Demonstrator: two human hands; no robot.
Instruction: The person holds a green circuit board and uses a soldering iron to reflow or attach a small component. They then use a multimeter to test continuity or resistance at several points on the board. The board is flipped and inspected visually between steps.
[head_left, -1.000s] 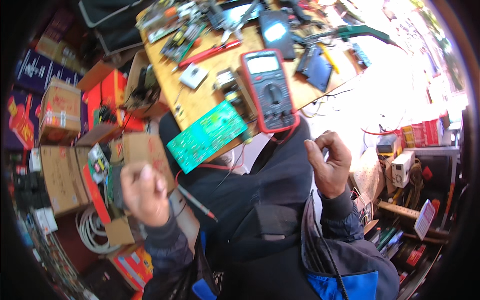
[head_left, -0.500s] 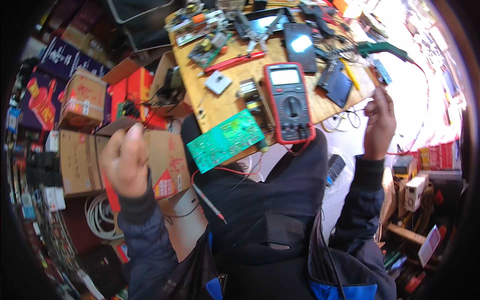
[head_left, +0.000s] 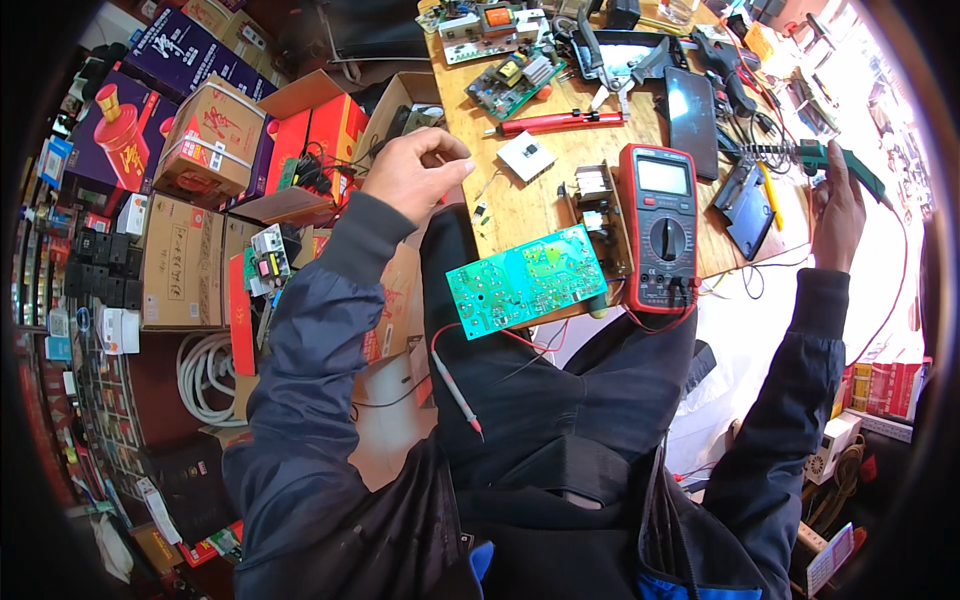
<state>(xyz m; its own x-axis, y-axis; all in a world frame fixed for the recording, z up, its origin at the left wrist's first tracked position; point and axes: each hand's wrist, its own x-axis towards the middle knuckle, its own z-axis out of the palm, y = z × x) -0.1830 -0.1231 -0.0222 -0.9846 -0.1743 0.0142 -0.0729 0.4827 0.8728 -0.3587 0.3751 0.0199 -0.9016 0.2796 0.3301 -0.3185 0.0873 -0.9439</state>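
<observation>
Your right hand point(head_left: 838, 222) was at the green-handled soldering iron point(head_left: 868, 182), its fingers lying over the handle; whether they had closed around it could not be told. The iron was found at the right side of the yellowish wooden surface point(head_left: 500, 218), its metal end pointing left.

Your left hand point(head_left: 412, 178) was raised near the left edge of that surface, fingers curled, with thumb and index finger narrowly spaced; whether their tips met could not be told. The small white square block with a dark centre point(head_left: 526, 157) lay to its right.

The green rectangular circuit board point(head_left: 525, 280) sat tilted at the near edge, partly overhanging. Just beside it was the red-and-black multimeter point(head_left: 662, 228). A grey test probe with a red tip point(head_left: 457, 395) lay over your dark trousers.
</observation>
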